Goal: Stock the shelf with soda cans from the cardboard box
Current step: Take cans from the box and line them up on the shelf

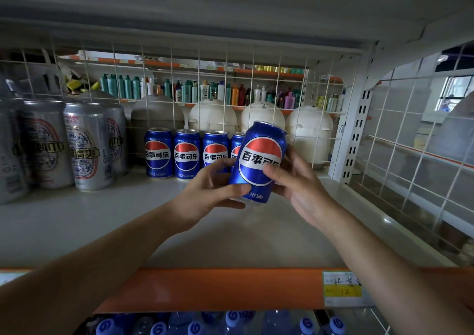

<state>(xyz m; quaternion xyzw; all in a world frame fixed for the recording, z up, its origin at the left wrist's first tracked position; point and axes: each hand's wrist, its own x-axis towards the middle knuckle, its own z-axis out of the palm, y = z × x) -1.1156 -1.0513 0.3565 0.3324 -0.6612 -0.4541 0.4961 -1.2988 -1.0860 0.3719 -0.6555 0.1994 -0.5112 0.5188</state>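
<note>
A blue soda can [259, 160] with a red, white and blue logo is held tilted above the white shelf [102, 214], both hands on it. My left hand [207, 188] grips its lower left side, thumb across the front. My right hand [297, 180] grips its right side, thumb on the logo. Behind it, a row of several matching blue cans [186, 153] stands upright at the back of the shelf; the rightmost is partly hidden by the held can. The cardboard box is out of view.
Tall silver beer cans [84, 146] stand at the shelf's left. A white wire grid [225, 83] backs the shelf, another closes the right side [410, 155]. An orange front rail [218, 288] carries a price tag [343, 288]. Blue-capped water bottles [230, 322] sit below.
</note>
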